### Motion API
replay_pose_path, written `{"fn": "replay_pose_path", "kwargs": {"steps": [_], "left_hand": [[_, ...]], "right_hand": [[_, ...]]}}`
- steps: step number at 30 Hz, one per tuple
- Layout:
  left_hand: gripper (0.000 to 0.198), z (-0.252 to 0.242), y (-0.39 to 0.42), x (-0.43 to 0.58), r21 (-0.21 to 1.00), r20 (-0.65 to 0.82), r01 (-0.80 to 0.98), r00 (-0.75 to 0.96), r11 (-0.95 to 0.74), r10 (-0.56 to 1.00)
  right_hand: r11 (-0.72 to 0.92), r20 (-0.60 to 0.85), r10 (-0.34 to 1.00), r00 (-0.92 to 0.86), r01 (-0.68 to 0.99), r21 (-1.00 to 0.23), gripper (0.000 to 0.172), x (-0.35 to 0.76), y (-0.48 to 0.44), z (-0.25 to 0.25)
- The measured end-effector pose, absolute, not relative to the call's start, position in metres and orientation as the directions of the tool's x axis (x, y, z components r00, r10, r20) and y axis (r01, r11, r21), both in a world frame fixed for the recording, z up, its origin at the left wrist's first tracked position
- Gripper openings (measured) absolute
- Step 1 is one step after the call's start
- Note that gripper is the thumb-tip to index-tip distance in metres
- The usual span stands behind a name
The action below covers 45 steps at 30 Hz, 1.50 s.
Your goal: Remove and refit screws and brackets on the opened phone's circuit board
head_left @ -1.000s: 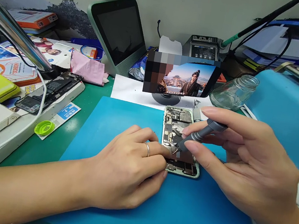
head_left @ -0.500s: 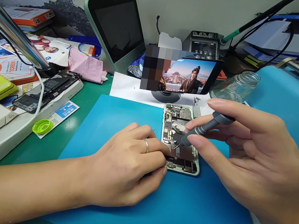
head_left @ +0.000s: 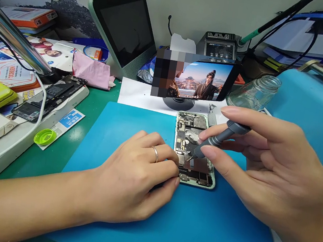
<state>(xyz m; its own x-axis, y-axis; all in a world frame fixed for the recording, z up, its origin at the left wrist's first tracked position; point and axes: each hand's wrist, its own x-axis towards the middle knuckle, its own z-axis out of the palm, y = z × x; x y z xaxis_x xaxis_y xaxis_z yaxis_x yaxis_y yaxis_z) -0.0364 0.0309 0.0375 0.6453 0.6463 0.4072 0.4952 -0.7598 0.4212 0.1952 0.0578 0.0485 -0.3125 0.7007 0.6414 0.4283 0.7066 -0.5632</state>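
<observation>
An opened phone (head_left: 195,138) with bare inner parts and a pale green frame lies on the blue mat (head_left: 137,121). My right hand (head_left: 258,165) grips a grey screwdriver (head_left: 218,141) between thumb and fingers, its tip down at the phone's lower middle. At the phone's lower left edge, my left hand (head_left: 143,175), with a ring on one finger, is closed with its fingertips against the frame. The undersides of those fingers are hidden.
Behind the phone stands a second phone (head_left: 207,81) playing a video. A glass jar (head_left: 255,91) is at its right, a tablet-like display (head_left: 124,25) at its left. Boxes, a lamp pole (head_left: 18,37) and another opened phone (head_left: 51,97) crowd the left.
My left fingertips have drawn back slightly to the left along the phone's edge. The screwdriver stays in my right hand, at nearly the same spot. The whole view has shifted a little.
</observation>
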Motion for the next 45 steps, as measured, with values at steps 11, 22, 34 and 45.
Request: {"fn": "replay_pose_path", "kwargs": {"steps": [11, 22, 34, 45], "left_hand": [[0.014, 0.038, 0.032, -0.037, 0.575, 0.407, 0.458, 0.559, -0.678, 0.723], [0.012, 0.04, 0.043, -0.036, 0.884, 0.294, 0.305, 0.227, -0.355, 0.928], [0.011, 0.039, 0.042, -0.036, 0.862, 0.321, 0.316, 0.266, -0.396, 0.909], [0.008, 0.039, 0.041, -0.036, 0.878, 0.291, 0.303, 0.277, -0.371, 0.916]], "right_hand": [[0.684, 0.627, 0.726, -0.283, 0.401, -0.61, 0.072, 0.195, 0.056, 0.051], [0.645, 0.66, 0.751, -0.031, 0.251, -0.722, 0.053, 0.175, 0.048, 0.061], [0.581, 0.593, 0.805, -0.007, 0.21, -0.786, 0.047, 0.171, 0.043, 0.059], [0.592, 0.602, 0.798, -0.015, 0.203, -0.78, 0.047, 0.172, 0.044, 0.058]]}}
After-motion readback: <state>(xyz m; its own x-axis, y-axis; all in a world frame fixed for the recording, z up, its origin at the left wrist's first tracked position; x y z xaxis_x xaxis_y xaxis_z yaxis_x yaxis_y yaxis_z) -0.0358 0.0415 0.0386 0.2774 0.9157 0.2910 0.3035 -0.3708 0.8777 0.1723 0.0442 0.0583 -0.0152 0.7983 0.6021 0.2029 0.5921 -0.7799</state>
